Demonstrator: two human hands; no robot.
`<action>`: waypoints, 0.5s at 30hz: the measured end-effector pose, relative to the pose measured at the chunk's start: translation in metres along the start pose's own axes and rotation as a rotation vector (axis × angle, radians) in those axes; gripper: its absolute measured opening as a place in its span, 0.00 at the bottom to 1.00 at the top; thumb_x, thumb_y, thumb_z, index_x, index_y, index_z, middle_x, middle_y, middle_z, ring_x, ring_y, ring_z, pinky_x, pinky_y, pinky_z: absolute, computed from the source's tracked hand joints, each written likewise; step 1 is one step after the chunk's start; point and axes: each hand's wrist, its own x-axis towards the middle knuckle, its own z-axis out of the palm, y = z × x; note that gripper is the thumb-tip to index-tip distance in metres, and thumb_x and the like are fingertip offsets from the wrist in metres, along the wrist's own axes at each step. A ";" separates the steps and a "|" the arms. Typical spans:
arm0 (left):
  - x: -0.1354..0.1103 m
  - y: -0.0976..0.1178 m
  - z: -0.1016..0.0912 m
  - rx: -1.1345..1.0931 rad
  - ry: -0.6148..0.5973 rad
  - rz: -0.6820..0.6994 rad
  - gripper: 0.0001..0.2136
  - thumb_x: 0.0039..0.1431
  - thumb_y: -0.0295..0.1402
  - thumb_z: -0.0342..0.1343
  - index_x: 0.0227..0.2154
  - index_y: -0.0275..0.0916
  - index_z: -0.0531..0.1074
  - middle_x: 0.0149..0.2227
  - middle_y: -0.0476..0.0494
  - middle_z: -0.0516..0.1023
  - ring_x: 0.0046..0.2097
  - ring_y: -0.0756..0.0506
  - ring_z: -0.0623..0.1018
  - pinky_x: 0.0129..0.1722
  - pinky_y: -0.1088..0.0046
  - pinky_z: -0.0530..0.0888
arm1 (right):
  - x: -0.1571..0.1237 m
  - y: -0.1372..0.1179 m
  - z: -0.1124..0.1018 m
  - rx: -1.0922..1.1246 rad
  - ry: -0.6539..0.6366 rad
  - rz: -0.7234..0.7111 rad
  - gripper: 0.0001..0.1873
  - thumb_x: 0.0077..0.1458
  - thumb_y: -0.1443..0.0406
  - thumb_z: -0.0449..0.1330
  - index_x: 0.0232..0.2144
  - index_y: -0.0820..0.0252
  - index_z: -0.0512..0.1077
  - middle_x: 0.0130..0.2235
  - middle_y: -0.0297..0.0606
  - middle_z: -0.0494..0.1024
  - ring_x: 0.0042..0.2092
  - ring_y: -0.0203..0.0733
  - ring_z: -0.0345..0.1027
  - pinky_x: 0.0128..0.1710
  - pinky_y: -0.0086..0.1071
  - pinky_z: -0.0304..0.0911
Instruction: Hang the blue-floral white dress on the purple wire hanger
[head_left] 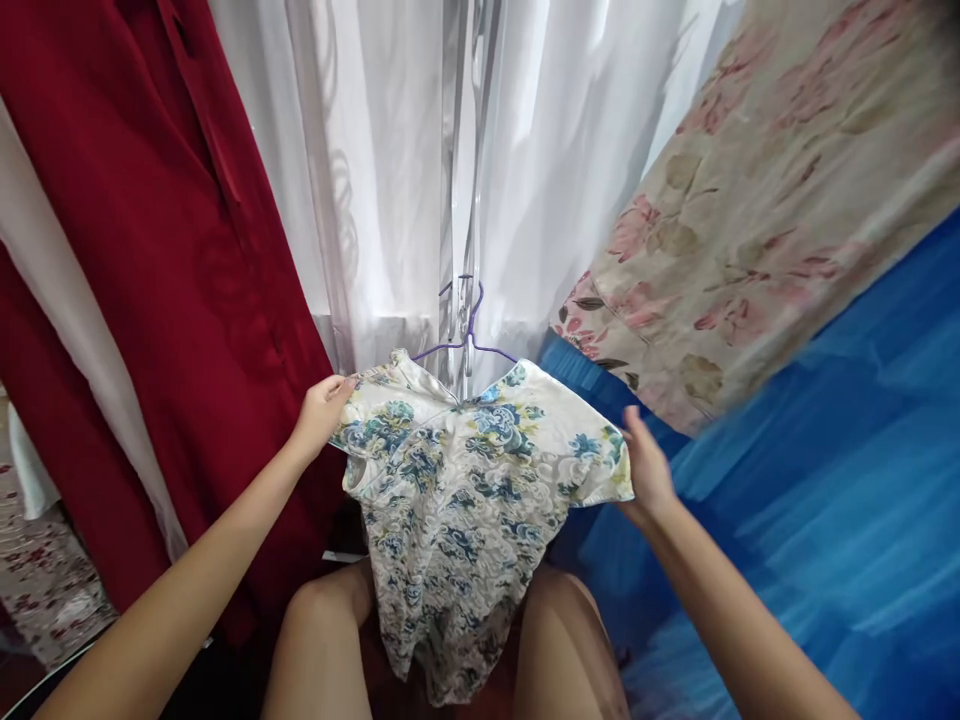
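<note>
A short-sleeved blouse [457, 500], white with a blue, green and yellow floral print, hangs from a purple wire hanger [495, 350]. The hanger's hook is up among shiny ribbon-like strips [466, 180]. My left hand [327, 405] is closed on the top edge of the left sleeve, thumb in front. At the outer end of the other sleeve is my right hand [649, 465]. Its thumb points up, away from the cloth, and the sleeve hides most of its fingers. The blouse's lower part hangs between my bare knees [322, 640].
Dark red cloth [225, 260] hangs to the left, and sheer white curtains [390, 180] hang behind the hanger. On the right are a beige pink-flowered cloth [720, 280] and a blue gauzy fabric [810, 500]. A small-flowered cloth [52, 570] lies at the lower left.
</note>
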 end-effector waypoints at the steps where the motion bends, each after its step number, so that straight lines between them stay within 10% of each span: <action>1: -0.005 -0.002 0.001 -0.051 0.002 -0.018 0.18 0.53 0.48 0.60 0.31 0.35 0.74 0.27 0.47 0.75 0.30 0.47 0.73 0.28 0.75 0.68 | -0.005 -0.011 -0.003 0.035 -0.045 0.047 0.27 0.54 0.43 0.57 0.38 0.58 0.78 0.35 0.42 0.83 0.35 0.49 0.78 0.32 0.35 0.72; 5: -0.018 0.021 0.001 -0.343 0.143 -0.042 0.18 0.53 0.44 0.63 0.39 0.35 0.76 0.35 0.44 0.79 0.35 0.47 0.77 0.35 0.73 0.73 | -0.026 -0.057 0.009 -0.057 -0.171 0.129 0.20 0.48 0.56 0.69 0.43 0.59 0.77 0.34 0.41 0.83 0.30 0.46 0.77 0.26 0.31 0.72; 9: -0.011 0.074 -0.014 -0.380 0.164 0.030 0.24 0.56 0.44 0.60 0.53 0.38 0.71 0.49 0.38 0.76 0.47 0.41 0.78 0.48 0.65 0.75 | -0.033 -0.078 0.035 0.083 0.032 0.078 0.13 0.49 0.59 0.68 0.36 0.61 0.78 0.27 0.39 0.80 0.23 0.42 0.73 0.23 0.31 0.70; 15: -0.016 0.122 -0.013 0.505 0.093 0.615 0.45 0.47 0.29 0.66 0.67 0.50 0.49 0.68 0.42 0.51 0.68 0.31 0.52 0.67 0.47 0.52 | -0.078 -0.062 0.045 -0.029 0.201 -0.113 0.12 0.53 0.55 0.66 0.30 0.57 0.75 0.23 0.33 0.73 0.22 0.36 0.64 0.19 0.26 0.60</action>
